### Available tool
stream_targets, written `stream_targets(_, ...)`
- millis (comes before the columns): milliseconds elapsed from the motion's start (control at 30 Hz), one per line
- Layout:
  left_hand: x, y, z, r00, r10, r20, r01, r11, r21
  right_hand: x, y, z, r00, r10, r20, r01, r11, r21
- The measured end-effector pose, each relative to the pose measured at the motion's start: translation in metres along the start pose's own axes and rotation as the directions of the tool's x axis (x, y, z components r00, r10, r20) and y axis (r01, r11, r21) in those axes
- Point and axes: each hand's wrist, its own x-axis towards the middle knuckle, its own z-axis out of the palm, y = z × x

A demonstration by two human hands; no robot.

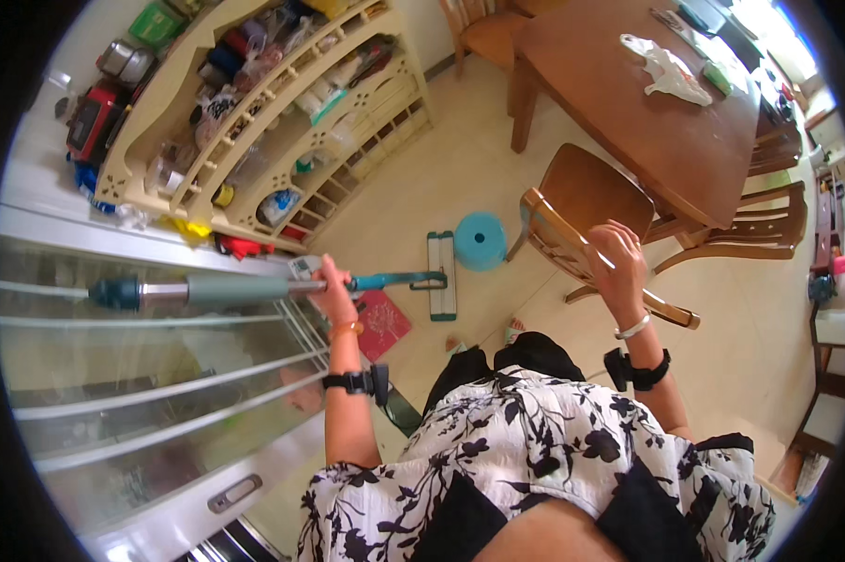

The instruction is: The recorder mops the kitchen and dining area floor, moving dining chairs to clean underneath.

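Note:
My left hand [335, 291] is closed around the pole of a flat mop [240, 288], which has a grey-green grip sleeve and a teal lower section. The mop's rectangular head [442, 281] rests on the tiled floor in front of my feet. Over the top rail of a brown wooden chair [594, 186] is my right hand [617, 270], its fingers bent. Whether it grips the rail or only hovers above it cannot be told. A round blue plastic stool [480, 241] with a centre hole stands between the mop head and the chair.
Left of me are sliding glass doors [155, 358] and a cream shelf unit [254, 161] packed with bags and bottles. A red mat [384, 324] lies by the doors. The wooden table [633, 112] at upper right bears a white plastic bag [668, 70]; another chair [746, 225] stands beside it.

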Motion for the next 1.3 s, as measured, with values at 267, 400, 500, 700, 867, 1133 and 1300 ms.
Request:
stream_targets(267,0.001,-0.001,-0.022,0.996,-0.081,-0.042,0.074,0.988,-0.138,-0.057,0.013,0.002,0.940,0.159,0.302,-0.202,0.973,0.117)
stream_targets(400,0.004,0.007,-0.008,0.997,-0.055,-0.044,0.046,0.980,-0.195,-0.089,0.011,0.031,0.846,0.218,0.486,-0.347,0.917,0.194)
stream_targets(500,0.008,0.006,-0.009,0.998,-0.031,-0.060,0.016,0.974,-0.228,-0.090,0.015,0.021,0.598,0.529,0.602,-0.801,0.398,0.447)
stream_targets(700,0.011,0.012,0.001,0.995,-0.069,-0.074,0.056,0.986,-0.156,-0.092,0.111,-0.018,0.391,0.663,0.638,-0.225,-0.604,0.765)
stream_targets(867,0.011,0.007,0.000,0.997,-0.026,-0.076,0.019,0.996,-0.085,-0.101,0.169,-0.015,0.235,0.675,0.699,-0.223,-0.663,0.715)
stream_targets(1133,0.018,0.004,0.010,0.999,-0.018,-0.041,0.014,0.995,-0.099,-0.085,0.195,-0.022,0.244,0.711,0.659,-0.385,-0.552,0.739)
stream_targets(1300,0.019,0.004,0.018,0.999,0.014,-0.045,-0.018,0.994,-0.104,-0.093,0.205,-0.029,0.259,0.731,0.631,-0.449,-0.488,0.749)
